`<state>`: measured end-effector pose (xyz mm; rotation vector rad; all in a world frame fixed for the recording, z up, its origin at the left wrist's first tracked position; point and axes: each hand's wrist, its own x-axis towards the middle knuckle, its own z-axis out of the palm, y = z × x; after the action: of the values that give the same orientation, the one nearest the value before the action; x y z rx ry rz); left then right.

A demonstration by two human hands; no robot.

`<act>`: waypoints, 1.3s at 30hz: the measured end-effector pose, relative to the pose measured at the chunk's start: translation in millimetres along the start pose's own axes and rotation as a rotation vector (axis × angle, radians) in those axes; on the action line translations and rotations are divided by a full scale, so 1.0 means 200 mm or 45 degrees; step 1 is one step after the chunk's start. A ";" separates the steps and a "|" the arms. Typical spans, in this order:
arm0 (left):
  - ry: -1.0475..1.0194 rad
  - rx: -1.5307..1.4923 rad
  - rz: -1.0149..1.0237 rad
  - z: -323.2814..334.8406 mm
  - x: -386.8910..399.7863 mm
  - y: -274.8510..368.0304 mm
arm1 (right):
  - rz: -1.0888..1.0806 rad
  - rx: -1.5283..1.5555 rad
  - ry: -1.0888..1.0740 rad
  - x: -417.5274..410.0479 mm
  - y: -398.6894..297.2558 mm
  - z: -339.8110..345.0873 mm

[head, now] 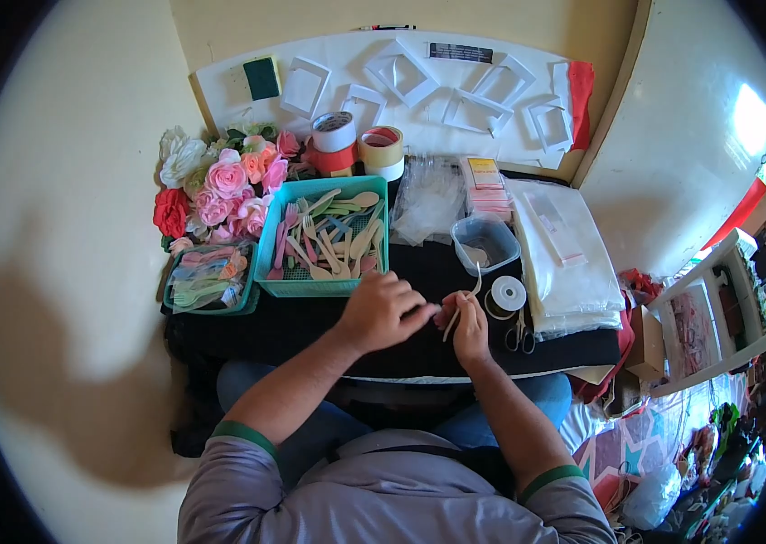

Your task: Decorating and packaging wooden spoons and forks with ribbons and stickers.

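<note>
My right hand (470,333) grips slim cream plastic cutlery (477,279), seen edge-on, near the table's front; its exact kind is unclear. Just left of it, my left hand (386,313) is raised with the thumb stretched towards the right hand, and nothing shows in it. A teal plastic basket (322,289) of cream, pink, green and blue spoons and forks stands beyond the left hand. Beyond the right hand are a clear plastic tub (485,243) with a pale piece inside, a white spool (509,294) and dark-handled scissors (520,338).
At the left are artificial flowers (226,177) and a smaller teal basket (254,292) of bagged cutlery. Tape rolls (334,132) stand behind the large basket. Clear bags (427,197) and a stack of plastic sleeves (570,272) lie farther right. White frames (402,71) rest against the back board.
</note>
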<state>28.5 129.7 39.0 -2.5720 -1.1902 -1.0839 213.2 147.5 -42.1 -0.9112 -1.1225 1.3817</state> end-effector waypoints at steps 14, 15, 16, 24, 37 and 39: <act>-0.591 0.123 -0.959 -0.20 -0.04 -0.74 | 0.029 -0.298 0.043 0.00 -0.05 0.03; -0.590 0.121 -0.962 -0.20 -0.05 -0.76 | 0.023 -0.309 0.047 0.00 -0.05 0.03; -0.670 0.207 -0.863 -0.19 -0.06 -0.78 | 0.017 -0.320 0.051 0.00 -0.05 0.03; -0.883 0.274 -0.729 -0.22 -0.07 -0.77 | 0.002 -0.295 0.015 0.00 -0.02 0.02; -1.014 0.272 -0.640 -0.26 -0.05 -0.73 | 0.027 -0.404 -0.024 0.00 -0.03 0.02; -1.024 0.278 -0.635 -0.25 -0.05 -0.72 | 0.019 -0.437 -0.017 0.00 -0.03 0.02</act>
<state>-105.1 203.7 43.3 -2.6444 -2.0408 0.1338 210.5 146.5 -35.3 -1.1562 -1.3925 1.2277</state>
